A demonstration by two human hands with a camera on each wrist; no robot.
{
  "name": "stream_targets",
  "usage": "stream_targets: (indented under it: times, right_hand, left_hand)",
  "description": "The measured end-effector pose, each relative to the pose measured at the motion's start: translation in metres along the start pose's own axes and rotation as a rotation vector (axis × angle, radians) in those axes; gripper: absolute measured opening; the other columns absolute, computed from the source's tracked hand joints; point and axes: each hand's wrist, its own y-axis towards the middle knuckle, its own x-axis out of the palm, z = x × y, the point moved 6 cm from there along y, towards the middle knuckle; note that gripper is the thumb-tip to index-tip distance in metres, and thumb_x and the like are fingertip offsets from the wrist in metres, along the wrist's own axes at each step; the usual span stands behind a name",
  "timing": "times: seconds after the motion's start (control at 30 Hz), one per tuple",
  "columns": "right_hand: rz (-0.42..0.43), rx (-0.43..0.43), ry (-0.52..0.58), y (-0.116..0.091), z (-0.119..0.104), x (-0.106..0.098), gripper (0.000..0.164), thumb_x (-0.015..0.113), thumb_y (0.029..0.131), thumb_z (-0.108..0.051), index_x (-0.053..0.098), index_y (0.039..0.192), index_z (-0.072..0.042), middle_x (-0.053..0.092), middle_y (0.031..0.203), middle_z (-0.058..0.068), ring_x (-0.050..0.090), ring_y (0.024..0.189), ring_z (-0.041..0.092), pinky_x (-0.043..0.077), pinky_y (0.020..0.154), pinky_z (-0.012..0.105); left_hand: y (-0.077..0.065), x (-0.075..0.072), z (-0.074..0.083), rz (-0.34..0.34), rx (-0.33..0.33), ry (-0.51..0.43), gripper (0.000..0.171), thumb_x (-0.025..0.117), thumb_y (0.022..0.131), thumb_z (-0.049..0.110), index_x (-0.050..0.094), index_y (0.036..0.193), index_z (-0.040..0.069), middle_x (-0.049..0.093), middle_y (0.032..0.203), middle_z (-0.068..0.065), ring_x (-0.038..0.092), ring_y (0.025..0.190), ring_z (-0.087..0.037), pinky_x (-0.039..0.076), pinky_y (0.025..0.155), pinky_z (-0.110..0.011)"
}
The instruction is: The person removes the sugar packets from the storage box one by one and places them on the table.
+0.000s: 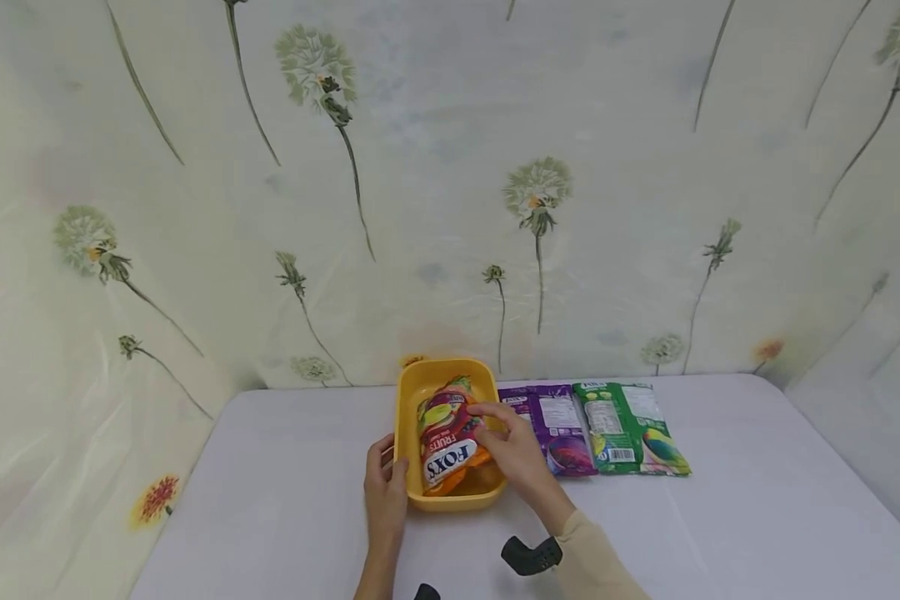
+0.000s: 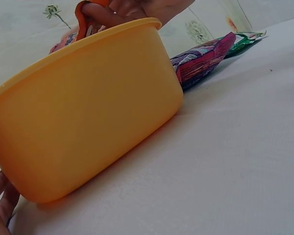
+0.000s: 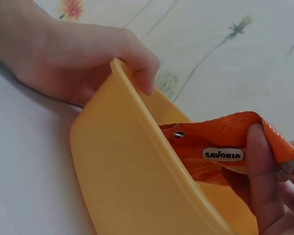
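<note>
A yellow plastic tub (image 1: 457, 503) stands on the white-covered table. In it lies an orange-red bag of Fox's fruit candy (image 1: 442, 433), partly propped against the tub's wall. My left hand (image 1: 386, 492) grips the tub's left side; in the right wrist view its thumb (image 3: 146, 73) hooks over the rim. My right hand (image 1: 521, 454) reaches over the right rim and pinches the candy bag. Up close in the right wrist view, the bag's orange back (image 3: 210, 142) shows a "Savoria" mark, with fingers (image 3: 262, 171) on its edge.
A purple candy bag (image 1: 562, 417) lies just right of the tub, and a green candy bag (image 1: 630, 429) lies beyond it. Behind the table hangs a dandelion-patterned cloth (image 1: 435, 208).
</note>
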Motion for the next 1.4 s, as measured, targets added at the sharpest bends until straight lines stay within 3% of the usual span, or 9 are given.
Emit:
stream_targets:
  times: [0.4,0.67,1.1,1.4]
  right_hand:
    - [0.01,0.015,0.079,-0.004,0.002,-0.007,0.028,0.057,0.093,-0.018,0.063,0.118,-0.029,0.042,0.145,0.0,0.049,0.126,0.032,0.05,0.096,0.041]
    - [0.062,0.001,0.126,-0.008,0.004,-0.013,0.027,0.058,0.093,-0.016,0.065,0.117,-0.026,0.05,0.138,-0.001,0.042,0.132,0.029,0.044,0.102,0.046]
    - [0.117,0.032,0.124,-0.015,0.006,-0.022,0.027,0.058,0.093,-0.018,0.065,0.117,-0.026,0.05,0.137,-0.001,0.05,0.125,0.031,0.048,0.097,0.043]
    - [0.14,0.01,0.124,-0.017,0.011,-0.029,0.027,0.058,0.092,-0.018,0.065,0.118,-0.023,0.05,0.138,0.0,0.045,0.13,0.031,0.045,0.101,0.047]
  left_hand:
    - [0.0,0.001,0.001,0.002,0.006,-0.01,0.037,0.051,0.092,0.012,0.051,0.128,0.02,0.056,0.129,-0.002,0.057,0.113,-0.019,0.05,0.096,-0.04]
    - [0.001,0.001,0.003,0.004,0.024,-0.007,0.038,0.051,0.091,0.011,0.051,0.128,0.019,0.056,0.128,-0.002,0.057,0.113,-0.019,0.049,0.097,-0.04]
    - [0.0,0.0,0.001,0.008,0.014,0.002,0.037,0.051,0.091,0.01,0.051,0.128,0.019,0.056,0.129,-0.002,0.056,0.114,-0.02,0.048,0.098,-0.042]
    - [0.001,0.001,0.001,0.004,0.013,0.003,0.037,0.051,0.091,0.011,0.051,0.128,0.019,0.056,0.128,-0.002,0.056,0.114,-0.019,0.048,0.098,-0.042]
